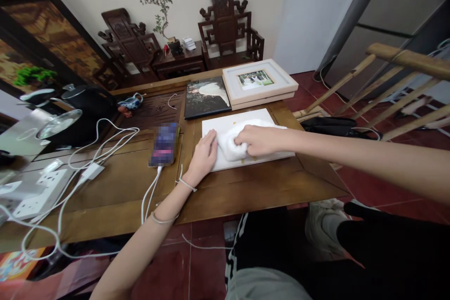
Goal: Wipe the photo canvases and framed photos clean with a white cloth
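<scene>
A white flat board or frame point(218, 127) lies on the wooden table point(246, 187). My right hand point(258, 140) is closed on a bunched white cloth point(230, 143) and presses it onto the board. My left hand point(203, 155) rests on the board's left edge, fingers held together and laid flat against it, touching the cloth. Thin bands circle my left wrist and forearm.
A dark photo print point(206, 96) and a white framed photo point(258, 82) lie behind the board. A phone point(164, 144) on a white cable, power strips point(37, 192) and tangled cords sit left. A kettle point(84, 103), carved chairs point(228, 28) and a wooden rail point(404, 63) surround the table.
</scene>
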Tool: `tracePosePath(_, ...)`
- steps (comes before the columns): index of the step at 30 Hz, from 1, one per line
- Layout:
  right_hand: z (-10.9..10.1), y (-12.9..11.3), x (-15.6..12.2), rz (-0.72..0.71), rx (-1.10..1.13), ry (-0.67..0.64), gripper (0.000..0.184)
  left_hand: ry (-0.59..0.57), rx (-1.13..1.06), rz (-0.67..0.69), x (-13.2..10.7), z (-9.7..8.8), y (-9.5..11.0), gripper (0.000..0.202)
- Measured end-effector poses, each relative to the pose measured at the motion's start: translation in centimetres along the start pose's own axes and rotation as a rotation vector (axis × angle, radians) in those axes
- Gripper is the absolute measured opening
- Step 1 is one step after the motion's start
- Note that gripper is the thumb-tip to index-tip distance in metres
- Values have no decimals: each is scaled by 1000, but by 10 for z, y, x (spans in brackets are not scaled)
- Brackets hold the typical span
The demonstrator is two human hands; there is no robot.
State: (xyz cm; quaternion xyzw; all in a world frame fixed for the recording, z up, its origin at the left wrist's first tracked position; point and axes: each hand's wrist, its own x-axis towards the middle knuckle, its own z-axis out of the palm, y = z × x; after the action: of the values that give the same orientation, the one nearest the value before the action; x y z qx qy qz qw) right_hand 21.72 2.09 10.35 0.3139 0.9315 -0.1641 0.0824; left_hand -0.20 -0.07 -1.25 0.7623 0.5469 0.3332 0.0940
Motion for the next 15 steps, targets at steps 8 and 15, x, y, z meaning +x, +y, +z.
tracePosePath(8, -20, 23, 61, 110, -150, 118, 31, -63, 45, 28, -2, -1, 0, 41)
tracePosePath(15, -31, 9, 112, 150, -115, 175, 33, -60, 20, 24, -1, -2, -1, 40)
